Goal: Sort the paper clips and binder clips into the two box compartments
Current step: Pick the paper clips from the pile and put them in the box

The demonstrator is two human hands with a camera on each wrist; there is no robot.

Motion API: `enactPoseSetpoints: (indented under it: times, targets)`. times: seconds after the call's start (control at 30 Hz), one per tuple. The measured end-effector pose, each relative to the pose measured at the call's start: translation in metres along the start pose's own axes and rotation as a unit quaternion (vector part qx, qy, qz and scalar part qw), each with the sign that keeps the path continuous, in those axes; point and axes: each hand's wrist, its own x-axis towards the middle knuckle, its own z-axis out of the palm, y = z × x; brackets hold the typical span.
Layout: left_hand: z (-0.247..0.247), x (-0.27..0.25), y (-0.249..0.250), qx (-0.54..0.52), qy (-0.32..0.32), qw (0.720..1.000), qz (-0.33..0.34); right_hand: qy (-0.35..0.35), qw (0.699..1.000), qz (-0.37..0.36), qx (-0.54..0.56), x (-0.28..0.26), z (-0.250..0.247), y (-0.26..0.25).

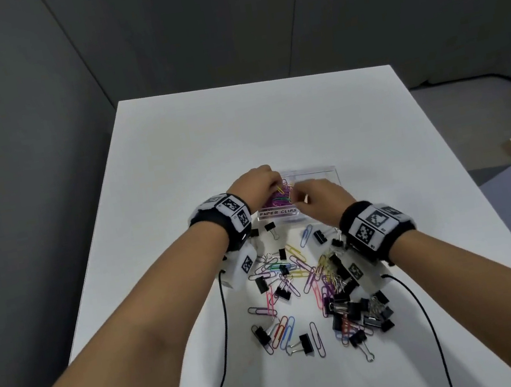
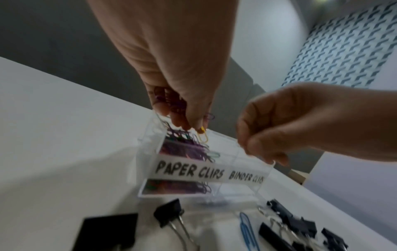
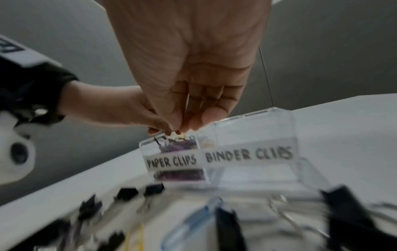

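My left hand point(image 2: 171, 71) bunches its fingers round a clump of paper clips point(image 2: 174, 103) over the PAPER CLIPS compartment of the clear box point(image 2: 193, 171); a yellow clip point(image 2: 203, 135) dangles below. My right hand point(image 3: 193, 76) hides its fingertips; whether it pinches anything, I cannot tell. The BINDER CLIPS compartment point(image 3: 253, 135) sits half hidden behind it. Loose binder clips point(image 1: 359, 310) crowd the tabletop point(image 1: 238, 135) near me; beyond the box lies open room.

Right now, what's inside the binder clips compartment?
Nothing visible through the clear wall of the binder clips compartment. The right hand covers part of it from above. Paper clips fill the neighbouring compartment.
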Motion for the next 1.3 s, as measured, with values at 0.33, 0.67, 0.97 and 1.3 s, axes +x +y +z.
enactPoseSetpoints:
  times: [0.33,0.67,0.97,1.3]
  targets:
    - [0.002,-0.001,0.008,0.107,0.015,0.992,0.068,-0.100,0.974,-0.084,-0.187,-0.024,0.033,0.025]
    - [0.062,-0.054,0.042,0.147,-0.125,0.971,0.138,-0.114,0.943,-0.073,-0.305,-0.031,0.036,0.034]
    - [0.075,-0.052,0.049,0.184,-0.127,0.970,0.096,-0.070,0.940,-0.102,-0.317,-0.042,0.042,0.036]
    - [0.064,-0.047,0.044,0.078,-0.149,0.985,0.043,-0.050,0.996,0.036,-0.058,-0.055,0.023,0.042]
